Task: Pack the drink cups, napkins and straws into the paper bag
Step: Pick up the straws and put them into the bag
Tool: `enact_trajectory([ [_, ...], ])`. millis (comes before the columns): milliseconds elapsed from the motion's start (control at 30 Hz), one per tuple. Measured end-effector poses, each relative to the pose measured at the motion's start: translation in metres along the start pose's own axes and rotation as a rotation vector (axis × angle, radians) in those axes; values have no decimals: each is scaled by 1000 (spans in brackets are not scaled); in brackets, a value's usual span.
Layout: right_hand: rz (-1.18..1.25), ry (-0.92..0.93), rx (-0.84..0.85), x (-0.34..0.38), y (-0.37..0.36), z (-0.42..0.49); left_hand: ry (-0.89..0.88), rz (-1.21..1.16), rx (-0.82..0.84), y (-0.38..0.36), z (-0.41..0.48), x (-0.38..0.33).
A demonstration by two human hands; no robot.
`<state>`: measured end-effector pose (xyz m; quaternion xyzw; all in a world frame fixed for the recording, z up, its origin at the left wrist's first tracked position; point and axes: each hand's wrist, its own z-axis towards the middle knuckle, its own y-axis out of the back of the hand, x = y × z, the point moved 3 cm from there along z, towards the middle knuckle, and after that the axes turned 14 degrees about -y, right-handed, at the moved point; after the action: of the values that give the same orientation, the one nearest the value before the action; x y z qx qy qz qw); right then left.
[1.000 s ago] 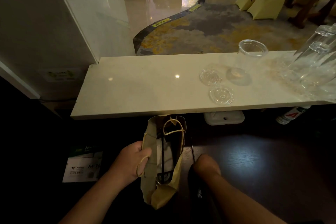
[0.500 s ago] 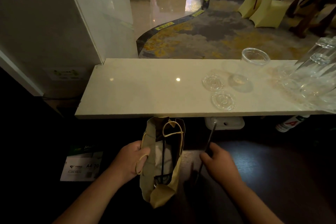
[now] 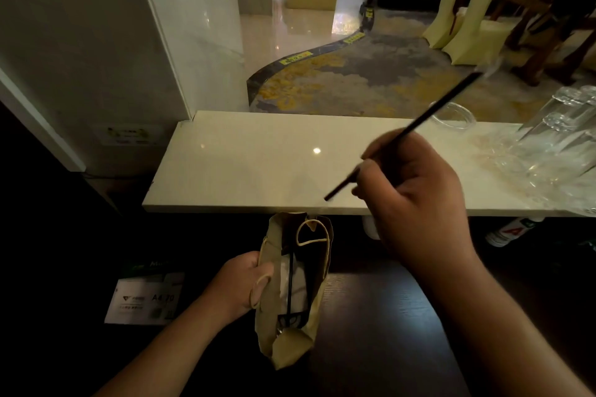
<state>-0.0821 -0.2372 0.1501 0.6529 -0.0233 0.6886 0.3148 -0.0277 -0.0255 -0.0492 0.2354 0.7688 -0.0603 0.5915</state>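
Your right hand has come way up since half a second ago: it was down low by the dark surface next to the bag with the black straw, and now it's raised in front of the pale stone counter. The fingers are pinched on that straw near its lower third, so the short end pokes down-left past your thumb and the long end angles up to the right, its tip blurring out over the carpet. The straw isn't touching the counter or the bag, it's just up in the air in your grip.

Your left hand hasn't really budged. It's wrapped around the left edge of the paper bag, thumb pressed on the front panel, holding the mouth open. The bag sits on the dark surface just below the counter's front edge, tilted toward you. Inside you can make out another black straw standing along something pale; can't tell if that's a napkin or a cup.

Up on the counter, a clear cup stands just behind your right hand, and a cluster of clear glasses is at the far right. A white box labelled A4 70 sits off to the left of your left forearm.
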Motion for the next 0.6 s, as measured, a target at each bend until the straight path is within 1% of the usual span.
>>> enact_trajectory([
  [67,14,59,31,18,-10,0,-8,13,5,1,1,2],
  [167,-74,100,65,29,-29,-2,-17,29,-6,4,1,4],
  [300,-270,18,190,8,-65,-8,-17,7,-1,2,0,4],
  [467,-518,1,302,-43,-106,-23,-5,-35,-15,1,-2,2],
  [600,-607,-166,405,-77,-123,-23,38,-90,-48,1,-1,7],
])
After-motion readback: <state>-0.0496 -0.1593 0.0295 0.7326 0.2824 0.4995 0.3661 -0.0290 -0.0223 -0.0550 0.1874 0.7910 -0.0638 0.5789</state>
